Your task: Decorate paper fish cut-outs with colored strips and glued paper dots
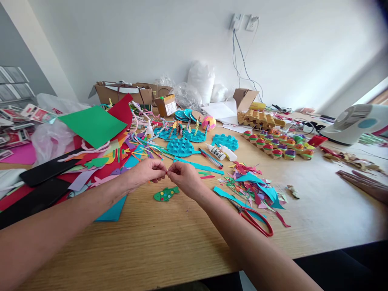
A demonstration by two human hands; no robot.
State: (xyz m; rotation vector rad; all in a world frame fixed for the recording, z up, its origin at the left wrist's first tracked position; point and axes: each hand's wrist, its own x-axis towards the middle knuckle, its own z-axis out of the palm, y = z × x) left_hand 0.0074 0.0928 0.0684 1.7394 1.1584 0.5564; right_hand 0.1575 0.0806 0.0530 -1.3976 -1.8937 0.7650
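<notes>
Trainee: State the condition of each grip.

Instructor: The left hand (pixel 153 169) has thumb and fingertips pinched together. The right hand (pixel 183 176) is set likewise, its fingertips meeting the left's. A tiny reddish piece (pixel 166 173) appears held between them; the fingers hide most of it, so its shape cannot be told.

Trainee: Where is the nearest workpiece?

Instructor: The flat green fish with coloured dots (pixel 166 194) lies on the light-brown wooden surface (pixel 136 250), just to the near side of the hands. Neither hand touches it.

Trainee: How should the piece be handled?

Instructor: Apply light pressure at its edges only; a hard pinch could crease or flick away something so small. Work low over the wood. If dropped into the heap of multicoloured paper scraps (pixel 257 182) at the right, it would be difficult to find.

Trainee: Any hazard?

Instructor: The metal scissors with red handles (pixel 244 211) lie close beside the right forearm (pixel 239 226). Avoid sweeping that arm outward.
</notes>
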